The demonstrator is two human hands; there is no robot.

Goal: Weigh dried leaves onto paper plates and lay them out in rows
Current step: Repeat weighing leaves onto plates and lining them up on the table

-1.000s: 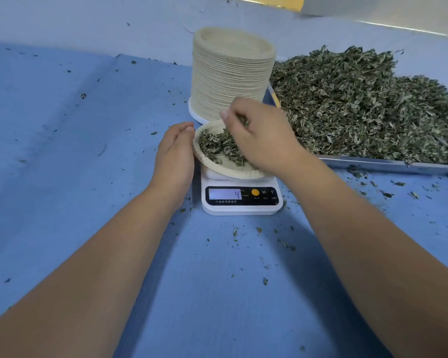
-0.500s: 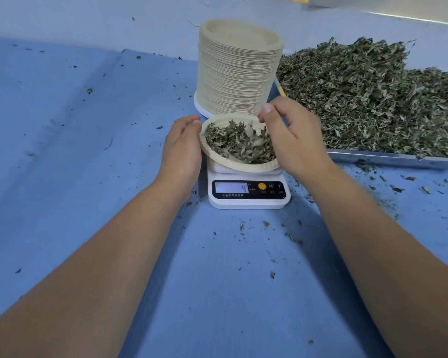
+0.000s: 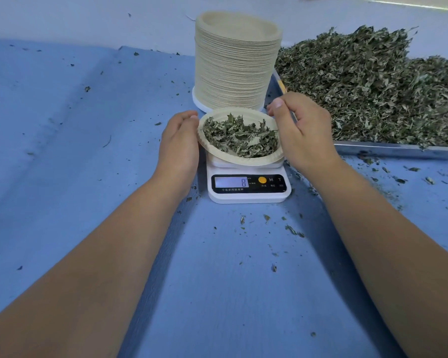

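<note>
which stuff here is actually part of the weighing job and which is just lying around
In use: paper plate of leaves, scale reading 8, plate stack, tray, leaf pile, left hand and right hand at the plate's rim.
Lying about: leaf crumbs scattered on the blue cloth.

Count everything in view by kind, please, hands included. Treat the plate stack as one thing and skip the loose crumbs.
Scale: 1
Filled plate: 1
Plate stack: 1
Leaf tray: 1
Hands: 2, left hand and right hand
Total: 6
</note>
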